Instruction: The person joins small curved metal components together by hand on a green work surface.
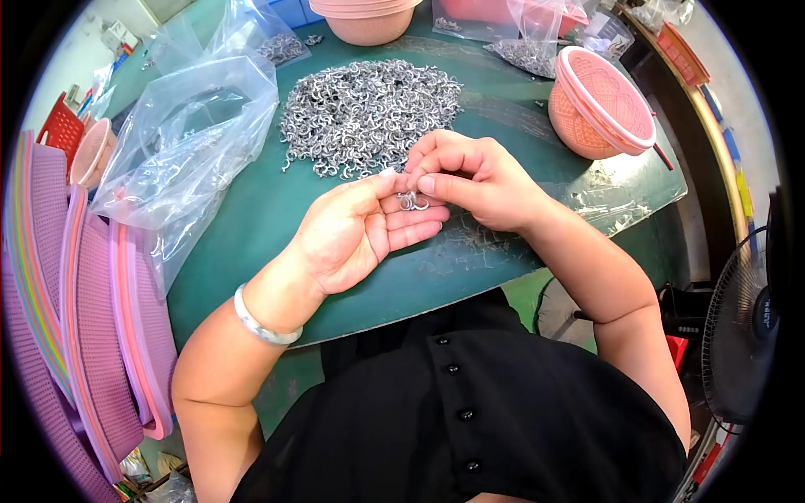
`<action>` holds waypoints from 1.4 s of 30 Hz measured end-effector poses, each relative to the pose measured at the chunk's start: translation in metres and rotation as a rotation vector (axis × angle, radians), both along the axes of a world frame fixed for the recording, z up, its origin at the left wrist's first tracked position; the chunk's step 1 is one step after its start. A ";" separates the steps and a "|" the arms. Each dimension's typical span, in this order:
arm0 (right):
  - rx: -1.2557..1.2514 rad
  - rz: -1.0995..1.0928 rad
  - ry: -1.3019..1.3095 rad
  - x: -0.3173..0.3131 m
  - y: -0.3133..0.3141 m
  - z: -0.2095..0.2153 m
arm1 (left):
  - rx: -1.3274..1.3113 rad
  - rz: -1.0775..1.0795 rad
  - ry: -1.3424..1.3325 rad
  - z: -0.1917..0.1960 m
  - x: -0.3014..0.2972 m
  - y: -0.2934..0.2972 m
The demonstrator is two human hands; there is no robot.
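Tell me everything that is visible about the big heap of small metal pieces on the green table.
The heap of small metal hooks is a wide, loose mound of silver-grey curled pieces, shiny and tangled together. It lies directly on the green table, beyond the hands, with a few stray pieces at its near edge. A clear plastic bag lies to its left and a tilted pink basket to its right. The right hand is just at its near edge.

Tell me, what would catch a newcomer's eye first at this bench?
Probably the big heap of small silvery metal rings at the middle of the green table. Just in front of it, the left hand and right hand meet, pinching a few rings between their fingertips. A clear plastic bag lies to the left.
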State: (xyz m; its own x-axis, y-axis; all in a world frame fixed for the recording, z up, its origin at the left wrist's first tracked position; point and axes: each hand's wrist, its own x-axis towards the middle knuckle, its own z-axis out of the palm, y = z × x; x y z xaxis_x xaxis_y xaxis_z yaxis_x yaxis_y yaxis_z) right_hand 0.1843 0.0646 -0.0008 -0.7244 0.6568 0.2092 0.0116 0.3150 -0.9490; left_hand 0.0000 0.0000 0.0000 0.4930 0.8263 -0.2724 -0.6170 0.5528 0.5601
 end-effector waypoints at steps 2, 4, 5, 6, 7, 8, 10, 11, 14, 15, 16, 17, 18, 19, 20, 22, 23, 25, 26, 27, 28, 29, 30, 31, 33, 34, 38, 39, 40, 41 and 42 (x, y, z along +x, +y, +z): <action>0.109 -0.038 0.037 -0.003 -0.003 0.003 | 0.023 0.009 -0.007 -0.002 -0.002 0.001; 0.077 -0.031 0.085 -0.004 -0.002 0.007 | 0.036 0.020 0.045 0.000 -0.005 0.001; 0.042 -0.034 0.116 -0.003 -0.002 0.009 | 0.045 0.020 0.082 0.003 -0.008 0.001; 0.083 -0.078 0.108 0.002 -0.002 0.010 | 0.041 0.047 0.139 0.010 -0.007 0.003; 0.103 -0.102 0.134 0.004 0.001 0.007 | 0.043 0.049 0.156 0.015 -0.013 0.006; 0.097 -0.126 0.141 0.004 0.003 0.007 | 0.126 0.077 0.194 0.022 -0.023 0.012; 0.083 -0.186 0.128 0.009 0.007 0.005 | 0.281 0.140 0.286 0.037 -0.041 0.022; 0.077 -0.216 0.113 0.011 0.009 0.004 | 0.355 0.183 0.345 0.050 -0.052 0.027; 0.113 -0.259 0.076 0.014 0.014 0.003 | 0.460 0.465 0.671 0.068 -0.105 0.044; 0.124 -0.262 0.049 0.016 0.016 0.002 | 0.497 0.564 0.828 0.071 -0.126 0.051; 0.165 -0.266 0.014 0.018 0.017 0.002 | 0.511 0.643 1.025 0.070 -0.146 0.056; 0.166 -0.263 0.019 0.017 0.017 0.004 | 0.521 0.731 1.230 0.071 -0.166 0.055; 0.234 -0.232 -0.042 0.018 0.016 0.005 | 0.508 0.765 1.528 0.067 -0.185 0.060; 0.300 -0.197 -0.105 0.019 0.017 0.005 | 0.485 0.791 1.828 0.062 -0.193 0.063; 0.401 -0.158 -0.217 0.021 0.018 0.006 | 0.484 0.785 1.827 0.053 -0.200 0.064; 0.506 -0.086 -0.338 0.024 0.016 0.009 | 0.629 0.372 2.354 0.048 -0.195 0.062; 0.535 -0.053 -0.402 0.024 0.014 0.010 | 0.629 0.370 2.353 0.046 -0.192 0.060; 0.597 -0.058 -0.388 0.023 0.010 0.005 | 0.898 0.522 2.372 0.049 -0.158 0.053; 0.661 -0.058 -0.371 0.022 0.008 0.002 | 1.072 0.606 2.360 0.048 -0.152 0.053; 0.659 -0.055 -0.372 0.019 0.006 0.000 | 1.069 0.605 2.359 0.048 -0.138 0.051; 0.705 -0.077 -0.363 0.017 0.004 -0.001 | 1.211 0.676 2.267 0.050 -0.119 0.047; 0.749 -0.104 -0.358 0.017 0.003 -0.003 | 1.353 0.743 2.159 0.049 -0.099 0.045; 0.761 -0.119 -0.358 0.016 0.002 -0.004 | 1.326 0.711 1.996 0.046 -0.083 0.042; 0.761 -0.115 -0.358 0.015 0.001 -0.004 | 1.289 0.684 1.839 0.044 -0.069 0.037; 0.708 -0.100 -0.352 0.014 0.000 -0.005 | 1.121 0.546 1.652 0.035 -0.046 0.030; 0.708 -0.099 -0.357 0.013 0.000 -0.005 | 1.063 0.487 1.594 0.031 -0.037 0.027; 0.620 -0.088 -0.350 0.012 0.001 -0.005 | 0.933 0.331 1.388 0.018 -0.018 0.020; 0.591 -0.078 -0.349 0.011 0.002 -0.004 | 0.918 0.330 1.332 0.013 -0.016 0.019; 0.590 -0.079 -0.352 0.011 0.002 -0.004 | 0.904 0.302 1.325 0.010 -0.015 0.018; 0.587 -0.073 -0.351 0.012 0.002 -0.003 | 0.890 0.275 1.317 0.007 -0.015 0.017; 0.584 -0.067 -0.350 0.011 0.002 -0.003 | 0.888 0.274 1.315 0.005 -0.015 0.015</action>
State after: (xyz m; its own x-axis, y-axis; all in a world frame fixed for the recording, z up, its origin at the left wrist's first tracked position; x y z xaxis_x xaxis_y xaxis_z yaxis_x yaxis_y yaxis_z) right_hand 0.1956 0.0663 -0.0034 -0.7757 0.5530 0.3040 0.3239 0.7623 -0.5603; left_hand -0.0152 0.0155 0.0053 0.1340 0.9656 0.2228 0.5054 -0.2600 0.8228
